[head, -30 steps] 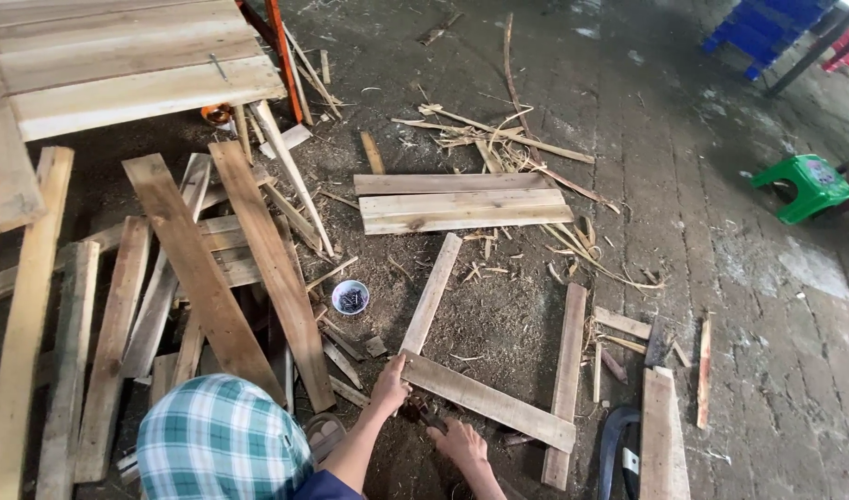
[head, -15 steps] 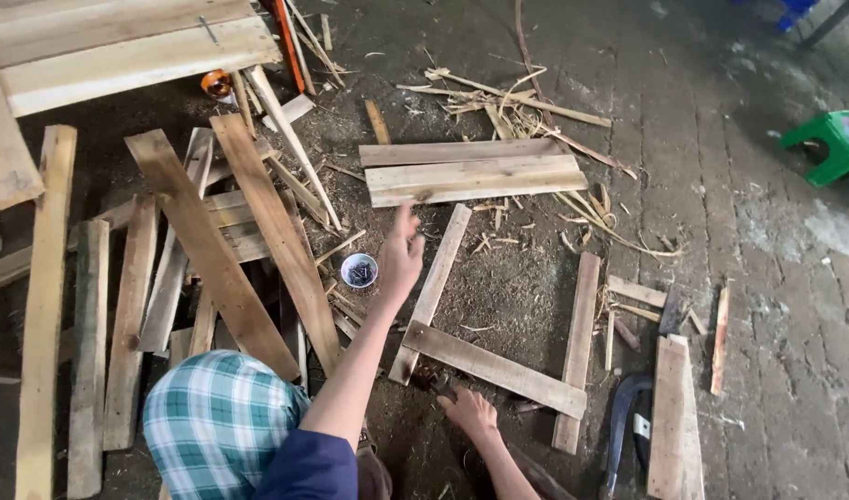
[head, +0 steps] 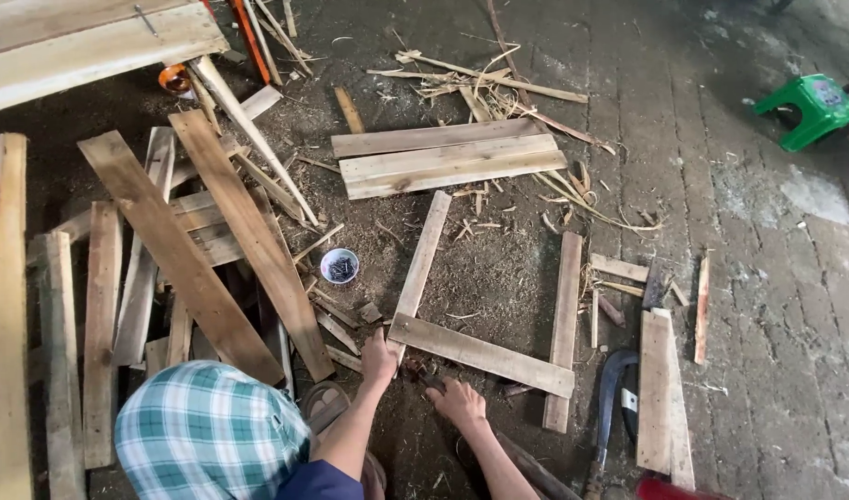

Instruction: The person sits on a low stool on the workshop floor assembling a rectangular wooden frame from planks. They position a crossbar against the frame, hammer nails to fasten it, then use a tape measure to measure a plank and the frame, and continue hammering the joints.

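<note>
Frame: three pale slats (head: 485,355) on the dirt floor (head: 749,278), crosspiece laid over the near ends of two uprights, ahead of the checked cap (head: 207,431).
Change: left hand (head: 379,357), raised over the slats half a second ago, now down at the crosspiece's left end.
Left hand: fingers closed on that slat end.
Right hand: (head: 459,403) curled on the ground just below the crosspiece, perhaps on a small dark tool; grip unclear.
Stool: green plastic (head: 809,109), far right.
Cup: small white round one (head: 339,266), dark contents, left of the frame.
</note>
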